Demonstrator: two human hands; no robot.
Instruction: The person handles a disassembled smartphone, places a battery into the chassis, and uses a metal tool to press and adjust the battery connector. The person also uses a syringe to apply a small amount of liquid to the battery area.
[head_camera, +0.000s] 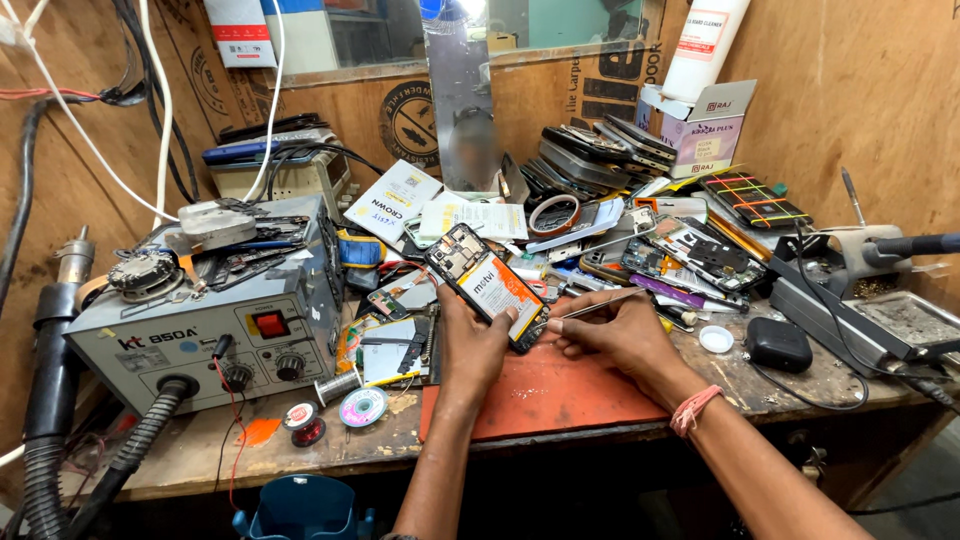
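Observation:
An opened phone (487, 283) with its back cover off shows a white and orange battery and a bare circuit board. My left hand (470, 345) grips its lower left edge and tilts it up above the red work mat (560, 400). My right hand (615, 335) holds metal tweezers (600, 304) whose tips point at the phone's lower right edge. A pink band is around my right wrist.
A grey hot-air rework station (215, 325) stands at the left with its hose and handle (55, 340). Several dismantled phones (700, 255), tape rolls, solder spools (362, 406), a black pouch (778, 343) and a soldering holder (870, 255) crowd the wooden bench.

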